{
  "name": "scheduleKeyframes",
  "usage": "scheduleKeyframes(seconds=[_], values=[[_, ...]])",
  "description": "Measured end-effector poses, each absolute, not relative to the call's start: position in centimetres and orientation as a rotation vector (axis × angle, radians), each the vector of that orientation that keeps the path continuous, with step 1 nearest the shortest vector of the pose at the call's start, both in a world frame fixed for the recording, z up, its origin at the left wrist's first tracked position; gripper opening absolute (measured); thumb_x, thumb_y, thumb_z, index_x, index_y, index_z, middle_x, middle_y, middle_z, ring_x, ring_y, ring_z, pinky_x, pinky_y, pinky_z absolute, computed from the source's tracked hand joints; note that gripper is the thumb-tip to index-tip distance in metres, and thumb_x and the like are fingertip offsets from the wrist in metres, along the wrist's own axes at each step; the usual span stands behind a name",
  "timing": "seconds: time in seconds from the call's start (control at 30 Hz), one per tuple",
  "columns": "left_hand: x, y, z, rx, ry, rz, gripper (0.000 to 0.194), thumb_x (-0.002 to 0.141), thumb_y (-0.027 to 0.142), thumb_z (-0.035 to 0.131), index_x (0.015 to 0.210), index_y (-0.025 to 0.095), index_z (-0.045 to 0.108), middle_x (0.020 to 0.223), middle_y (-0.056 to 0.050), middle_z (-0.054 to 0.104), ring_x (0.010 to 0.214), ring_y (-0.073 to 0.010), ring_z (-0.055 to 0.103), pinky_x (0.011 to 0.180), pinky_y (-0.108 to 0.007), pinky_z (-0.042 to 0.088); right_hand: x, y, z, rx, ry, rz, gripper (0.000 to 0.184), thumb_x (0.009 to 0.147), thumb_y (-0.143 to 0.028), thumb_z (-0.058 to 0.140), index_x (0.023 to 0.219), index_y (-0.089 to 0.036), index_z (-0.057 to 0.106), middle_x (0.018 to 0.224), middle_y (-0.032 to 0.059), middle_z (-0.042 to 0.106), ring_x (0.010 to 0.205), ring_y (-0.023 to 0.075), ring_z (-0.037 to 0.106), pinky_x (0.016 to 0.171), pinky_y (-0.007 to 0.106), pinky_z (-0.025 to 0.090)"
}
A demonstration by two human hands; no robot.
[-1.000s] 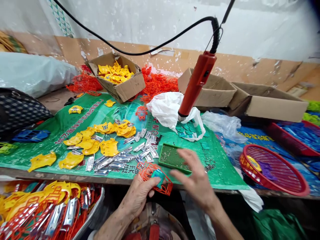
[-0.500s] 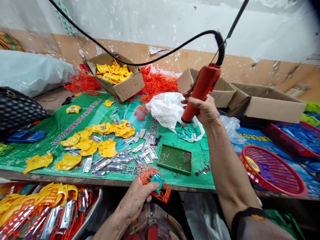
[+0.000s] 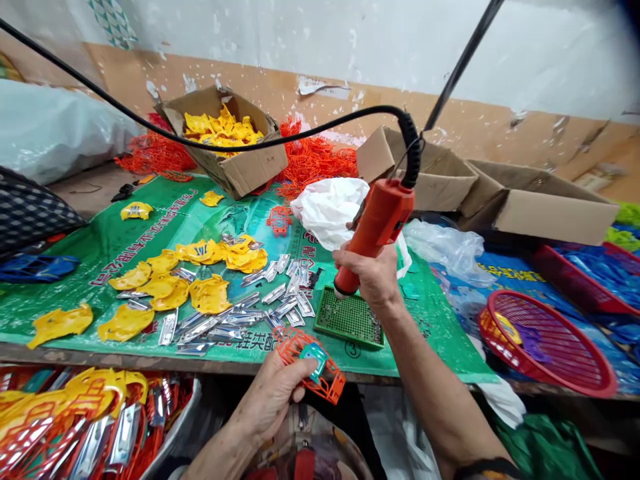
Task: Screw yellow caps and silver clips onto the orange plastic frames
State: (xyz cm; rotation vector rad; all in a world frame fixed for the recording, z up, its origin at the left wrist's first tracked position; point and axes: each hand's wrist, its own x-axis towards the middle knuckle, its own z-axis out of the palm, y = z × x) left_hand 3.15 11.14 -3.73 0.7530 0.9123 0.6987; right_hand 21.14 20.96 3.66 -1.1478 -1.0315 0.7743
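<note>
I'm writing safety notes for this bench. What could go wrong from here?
The red driver in the right hand might knock the green tray, which its tip overlaps in view, and scatter the small parts. A slip against the orange frame could strike the left hand, whose thumb rests on the teal piece.

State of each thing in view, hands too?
Left hand: closed on orange frame
Orange frame: held, teal piece against it
Right hand: closed around red power tool
Red power tool: tilted, tip down; on/off unclear
Black cable: connected, sagging
Green tray: partly filled
Left cardboard box: open, loaded
Right cardboard boxes: open, contents hidden
White bag: crumpled
Red basket: partly filled
</note>
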Motion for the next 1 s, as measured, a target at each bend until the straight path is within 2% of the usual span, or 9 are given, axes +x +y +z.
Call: scheduleKeyframes(seconds=[0.17, 0.33, 0.53, 1.0], values=[[3.1, 11.1, -3.7, 0.769, 0.918, 0.722, 0.022, 0.076, 0.032, 0.069, 0.09, 0.017, 0.061, 0.072, 0.001, 0.056, 0.058, -0.0076, 0.042, 0.042, -0.016, 0.023, 20.7, 20.8, 3.0, -1.118, -0.99, 0.744, 0.023, 0.058, -0.029, 0.075, 0.07, -0.019, 0.058, 0.062, -0.0042, 0.058, 0.051, 0.0121, 0.054, 0.052, 0.032, 0.048], [3.3, 11.1, -3.5, 0.795, 0.922, 0.699, 0.021, 0.079, 0.032, 0.067, 0.091, 0.017, 0.061, 0.071, 0.002, 0.054, 0.056, -0.0072, 0.039, 0.043, -0.017, 0.022, 20.4, 20.6, 2.7, -1.077, -1.001, 0.753, 0.018, 0.059, -0.023, 0.074, 0.058, -0.019, 0.057, 0.059, -0.0038, 0.056, 0.052, 0.0119, 0.053, 0.053, 0.031, 0.046], [3.3, 11.1, -3.3, 0.772, 0.927, 0.708, 0.022, 0.075, 0.033, 0.07, 0.087, 0.016, 0.061, 0.07, 0.002, 0.053, 0.056, -0.0074, 0.039, 0.042, -0.017, 0.022, 20.3, 20.6, 2.2, -1.076, -1.001, 0.76, 0.014, 0.061, -0.022, 0.073, 0.061, -0.018, 0.059, 0.061, -0.0032, 0.057, 0.053, 0.0125, 0.053, 0.054, 0.032, 0.046], [3.5, 11.2, -3.5, 0.673, 1.002, 0.73, 0.028, 0.07, 0.033, 0.075, 0.09, 0.017, 0.062, 0.072, 0.002, 0.058, 0.055, -0.0075, 0.045, 0.04, -0.017, 0.024, 20.3, 20.8, 1.4, -1.117, -1.017, 0.739, 0.017, 0.06, -0.026, 0.072, 0.064, -0.019, 0.057, 0.062, -0.0038, 0.056, 0.053, 0.0123, 0.052, 0.054, 0.032, 0.047]])
